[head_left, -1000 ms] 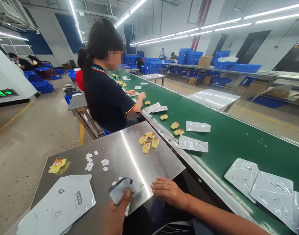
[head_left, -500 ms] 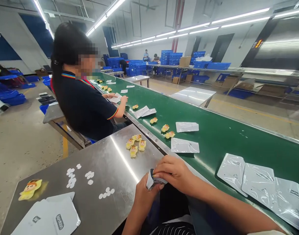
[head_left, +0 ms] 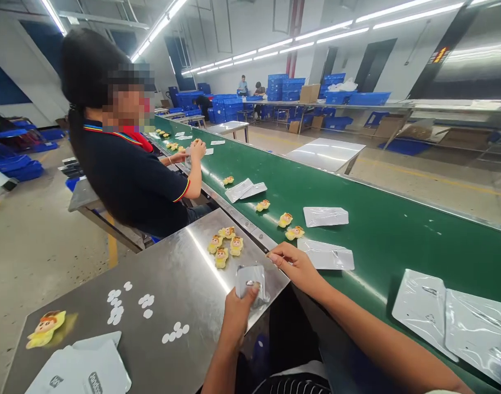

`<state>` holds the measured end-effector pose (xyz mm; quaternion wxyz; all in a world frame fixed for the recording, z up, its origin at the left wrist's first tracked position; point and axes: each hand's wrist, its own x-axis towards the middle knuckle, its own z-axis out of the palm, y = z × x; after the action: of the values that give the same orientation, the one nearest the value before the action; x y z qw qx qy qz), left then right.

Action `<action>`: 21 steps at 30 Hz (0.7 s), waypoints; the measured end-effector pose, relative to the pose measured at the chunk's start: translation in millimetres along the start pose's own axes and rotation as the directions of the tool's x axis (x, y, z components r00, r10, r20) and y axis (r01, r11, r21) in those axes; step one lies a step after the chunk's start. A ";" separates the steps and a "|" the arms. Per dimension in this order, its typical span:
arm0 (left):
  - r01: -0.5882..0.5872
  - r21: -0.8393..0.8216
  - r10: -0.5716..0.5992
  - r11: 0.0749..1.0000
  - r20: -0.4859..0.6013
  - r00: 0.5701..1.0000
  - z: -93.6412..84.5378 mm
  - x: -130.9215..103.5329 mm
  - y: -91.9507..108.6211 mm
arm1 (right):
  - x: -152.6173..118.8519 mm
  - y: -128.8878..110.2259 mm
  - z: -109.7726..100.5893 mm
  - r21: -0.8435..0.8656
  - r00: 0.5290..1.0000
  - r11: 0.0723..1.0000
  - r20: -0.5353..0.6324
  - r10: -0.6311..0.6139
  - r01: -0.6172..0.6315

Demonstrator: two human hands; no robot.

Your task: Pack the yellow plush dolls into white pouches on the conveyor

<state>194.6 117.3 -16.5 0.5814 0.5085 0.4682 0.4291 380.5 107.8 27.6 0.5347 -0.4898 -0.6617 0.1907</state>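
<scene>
Grey pouches (head_left: 75, 372): overlapping at the lower left of the frame; contents hidden.
Left hand (head_left: 236, 312): closed around a silver pouch (head_left: 250, 276) at lower centre, thumb across its front; contents hidden.
Right hand (head_left: 293, 268): fingers bent, just right of the silver pouch; whether they pinch anything, I cannot tell.
White discs (head_left: 115, 314): loose clusters, lower left.
Tabletop (head_left: 176, 290): bare metal between discs and left hand; right corner beside the right hand.
Yellow figures (head_left: 221, 257): four grouped at centre.
Green belt (head_left: 381, 230): open room at right centre.
Blue bins (head_left: 229, 112): stacked, upper centre; contents unclear.
</scene>
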 end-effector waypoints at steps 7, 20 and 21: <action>-0.015 -0.255 -0.038 0.967 -0.203 0.978 -41.4 11.9 14.4 | 9.4 15.6 10.0 -0.137 0.997 0.990 -0.070 0.022 -0.032; -0.034 -0.418 -0.112 0.908 -0.319 0.941 -83.0 -42.2 3.1 | 46.0 91.0 -65.0 -0.821 0.765 0.303 -0.229 0.602 -0.484; -0.050 -0.411 -0.104 0.910 -0.345 0.933 -86.5 -44.9 3.6 | 48.8 94.1 -59.5 -0.818 0.777 0.320 -0.223 0.589 -0.478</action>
<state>101.0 90.3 -12.0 0.5862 0.2805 0.4723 0.5955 478.0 175.3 1.2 0.0968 -0.8610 -0.4977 0.0401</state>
